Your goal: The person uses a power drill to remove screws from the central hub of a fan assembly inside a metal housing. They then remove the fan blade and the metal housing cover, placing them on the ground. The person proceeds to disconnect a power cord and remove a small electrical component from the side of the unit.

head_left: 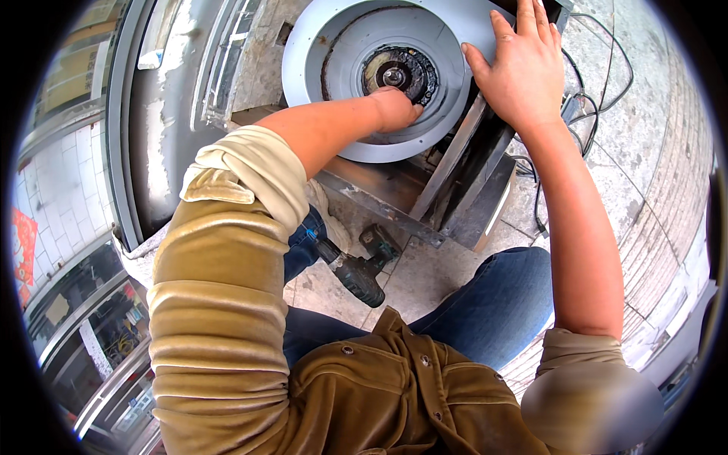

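The big grey round part (302, 72) sits on a metal frame (364, 186), far middle. The left hand (396, 108) reaches inside, by the hub (393, 76); its fingers are partly hidden, so I can't tell if it holds anything. The right hand (525, 72) is spread wide to its right, holding nothing. The hub is uncovered, so that bit seems done; black goo (431, 70) rings it, so the middle looks unfinished.

Pale paved floor (644, 136) in daylight
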The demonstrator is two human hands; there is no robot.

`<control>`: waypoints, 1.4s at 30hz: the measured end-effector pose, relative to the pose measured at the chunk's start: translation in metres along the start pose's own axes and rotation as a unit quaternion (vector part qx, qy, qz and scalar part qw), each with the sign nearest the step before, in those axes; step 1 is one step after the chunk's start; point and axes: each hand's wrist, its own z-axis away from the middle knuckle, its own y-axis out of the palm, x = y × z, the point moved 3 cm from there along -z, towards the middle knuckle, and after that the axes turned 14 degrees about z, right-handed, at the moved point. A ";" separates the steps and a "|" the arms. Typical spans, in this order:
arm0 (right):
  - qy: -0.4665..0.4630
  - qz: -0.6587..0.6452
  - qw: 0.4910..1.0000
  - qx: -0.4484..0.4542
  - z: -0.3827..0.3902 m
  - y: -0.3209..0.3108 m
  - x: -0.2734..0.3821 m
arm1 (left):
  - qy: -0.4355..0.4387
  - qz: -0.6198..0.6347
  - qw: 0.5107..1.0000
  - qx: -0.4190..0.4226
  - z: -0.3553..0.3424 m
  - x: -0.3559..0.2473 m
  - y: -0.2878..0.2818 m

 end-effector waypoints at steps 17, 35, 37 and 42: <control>0.020 -0.026 0.999 0.033 -0.002 -0.025 0.008 | -0.216 0.304 0.926 -0.060 -0.019 0.025 0.030; 0.014 -0.022 0.999 0.028 -0.003 -0.021 0.007 | -0.379 0.548 0.742 -0.077 -0.002 0.033 0.026; 0.014 -0.018 0.999 0.026 -0.003 -0.019 0.006 | -0.341 0.462 0.814 -0.091 -0.008 0.027 0.017; 0.005 -0.020 1.000 0.008 -0.003 -0.009 0.002 | -0.205 0.255 0.945 -0.032 -0.002 0.015 0.003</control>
